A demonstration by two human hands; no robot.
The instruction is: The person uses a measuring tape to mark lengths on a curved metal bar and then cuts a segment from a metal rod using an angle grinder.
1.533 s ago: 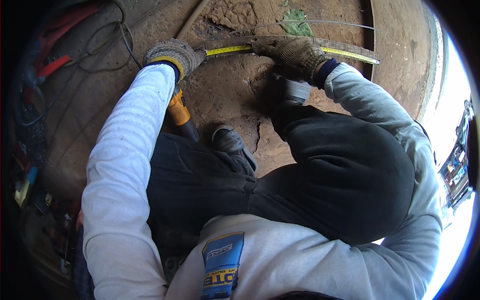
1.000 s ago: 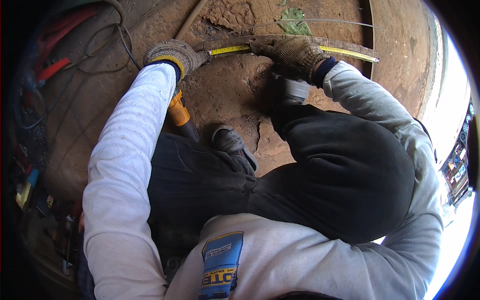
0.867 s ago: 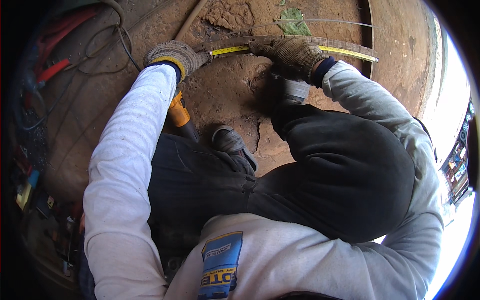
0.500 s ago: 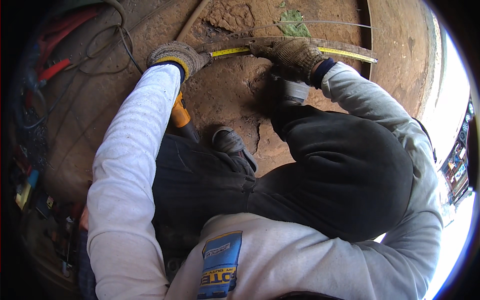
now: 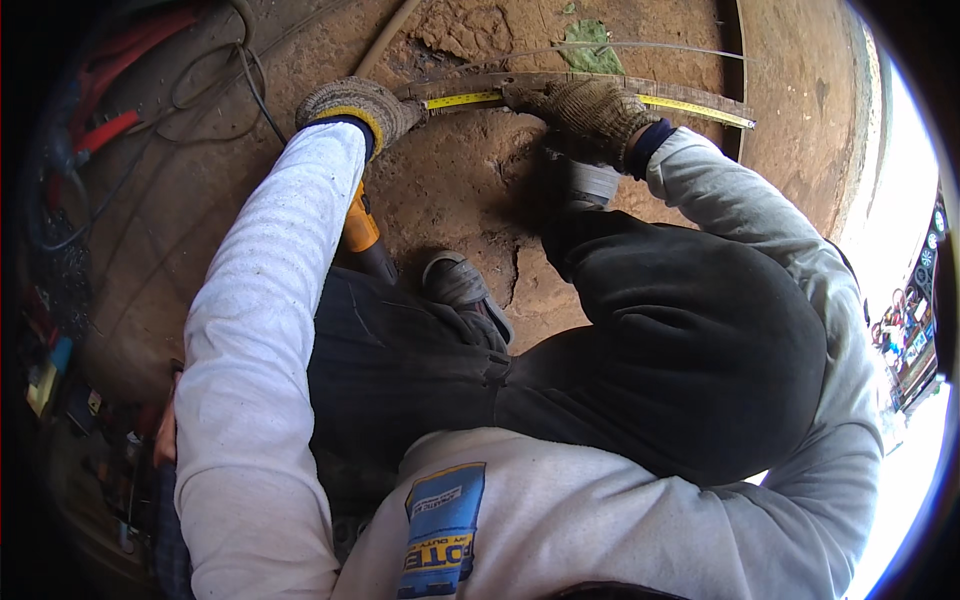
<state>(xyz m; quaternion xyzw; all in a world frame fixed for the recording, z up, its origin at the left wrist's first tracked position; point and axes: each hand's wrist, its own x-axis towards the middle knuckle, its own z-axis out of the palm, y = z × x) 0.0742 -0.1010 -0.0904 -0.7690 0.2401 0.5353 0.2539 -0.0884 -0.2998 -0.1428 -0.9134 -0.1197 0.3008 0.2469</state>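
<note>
yellow tape measure (image 5: 697, 110) lies along a brown strip (image 5: 690, 92) over the floor (image 5: 440, 190); left hand (image 5: 352, 108) grasps its left end, right hand (image 5: 585, 112) covers its middle, that grip's closure hidden.

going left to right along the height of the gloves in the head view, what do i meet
Red handle → left gloved hand → yellow measuring tape, the stretch between the hands → right gloved hand → the tape again, running out beyond that hand.
</note>
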